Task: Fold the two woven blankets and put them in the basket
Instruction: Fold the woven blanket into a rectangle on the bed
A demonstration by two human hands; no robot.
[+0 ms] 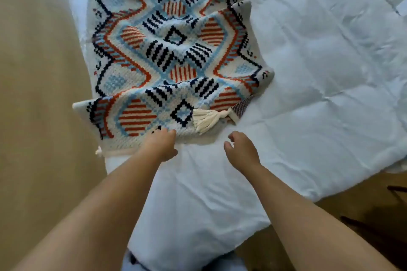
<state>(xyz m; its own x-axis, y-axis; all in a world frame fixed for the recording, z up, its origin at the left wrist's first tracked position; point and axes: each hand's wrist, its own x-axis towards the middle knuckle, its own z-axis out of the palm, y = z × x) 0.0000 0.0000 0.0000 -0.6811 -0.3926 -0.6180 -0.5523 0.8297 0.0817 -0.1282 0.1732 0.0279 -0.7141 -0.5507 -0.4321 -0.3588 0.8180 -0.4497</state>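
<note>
Head view. 1 woven blanket (176, 50), cream with orange, navy and light-blue diamond and stripe motifs, lies on a white quilted duvet (319, 72) that covers a bed. The blanket runs lengthwise away from the viewer along the left side of the bed, beside a tan floor (33, 72). Its surface is rumpled into several crosswise ridges. Its near right corner is turned over, exposing the reverse weave, and a cream fringed tassel (207, 119) lies on top of the pattern there. A smaller cream tassel (99, 151) shows at the near left corner.

2 bare forearms reach forward from the bottom edge. The left hand (161, 145) is at the near edge of the blanket, its fingertips touching the fabric; whether they pinch it cannot be told. The right hand (241, 149) is above the bare duvet, just beside the near edge of the blanket and apart from it, its fingers loosely curled and holding nothing. A dark frame-like object (385, 226), too dim to identify, stands on the floor at lower right.
</note>
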